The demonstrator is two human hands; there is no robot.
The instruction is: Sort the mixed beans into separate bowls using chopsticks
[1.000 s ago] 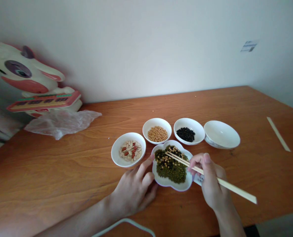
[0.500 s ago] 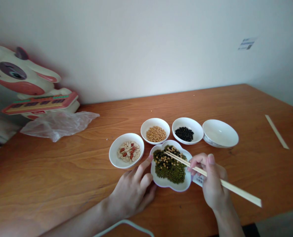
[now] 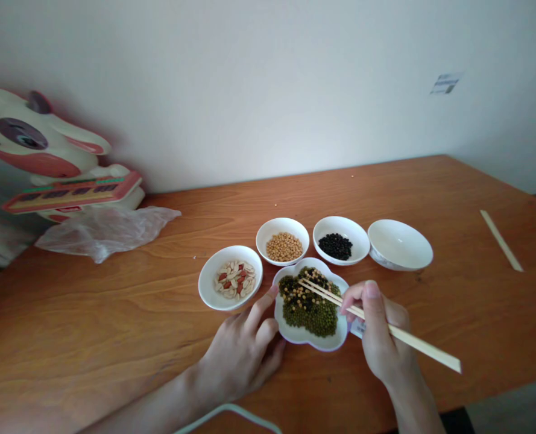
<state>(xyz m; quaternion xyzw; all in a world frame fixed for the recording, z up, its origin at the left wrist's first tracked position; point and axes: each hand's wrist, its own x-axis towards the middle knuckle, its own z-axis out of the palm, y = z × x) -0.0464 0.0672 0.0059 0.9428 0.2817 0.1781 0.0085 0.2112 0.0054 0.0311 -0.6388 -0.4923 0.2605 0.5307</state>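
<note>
A flower-shaped white dish point(image 3: 295, 335) with a pale purple rim holds green beans point(image 3: 315, 316), with yellow soybeans and black beans mixed over the upper part. My left hand point(image 3: 245, 343) grips the dish at its left edge, index fingertip on the rim and the other fingers curled beside it. In my right hand point(image 3: 380, 334) is a pair of wooden chopsticks point(image 3: 424, 345), closed around by thumb and fingers. Their tips rest among the beans at the dish's upper left; whether they pinch a bean is too small to tell.
Behind the dish stand white bowls: peanuts point(image 3: 235, 279), soybeans point(image 3: 284, 247), black beans point(image 3: 335, 246) and an empty bowl point(image 3: 400, 244). A pale stick point(image 3: 501, 240) lies far right. A plastic bag point(image 3: 107, 232) and cow toy point(image 3: 55, 157) are at left. A cable point(image 3: 229, 408) crosses the front.
My right hand and the chopsticks have shifted slightly left, the tips staying in the beans. My left hand keeps its place at the dish. The whole view has moved a little.
</note>
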